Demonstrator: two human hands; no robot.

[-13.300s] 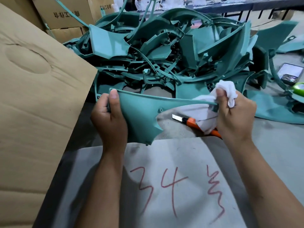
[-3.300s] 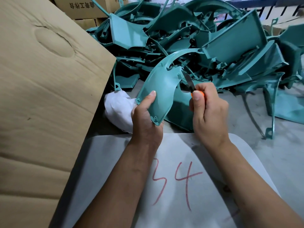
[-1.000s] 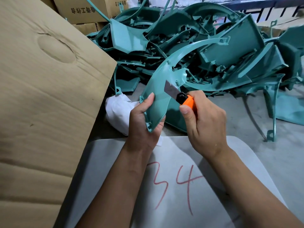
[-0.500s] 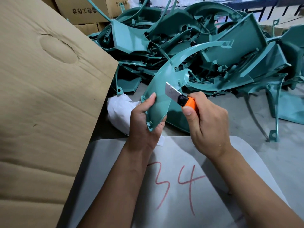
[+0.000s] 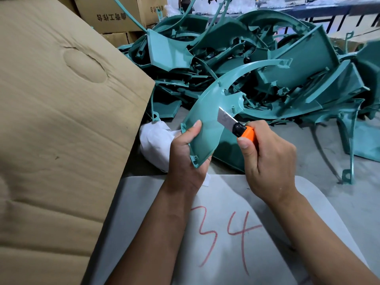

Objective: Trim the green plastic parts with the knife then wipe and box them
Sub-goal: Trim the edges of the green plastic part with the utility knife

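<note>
Since the wiping seen earlier, the white rag (image 5: 156, 142) has been put down at centre left beside the cardboard flap (image 5: 61, 120), and the right hand (image 5: 265, 157) now closes round the orange knife (image 5: 236, 125). Its blade lies against the inner edge of the curved green part (image 5: 207, 120). The left hand (image 5: 187, 159) grips that part's lower end at mid-frame, so trimming of a new piece appears under way; wiping and boxing remain.

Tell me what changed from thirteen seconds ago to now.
The right hand let go of the white cloth, which now lies left of the hands, and took up the knife, blade on a curved green part gripped by the left hand. The earlier flat part is gone. The pile stays.
</note>
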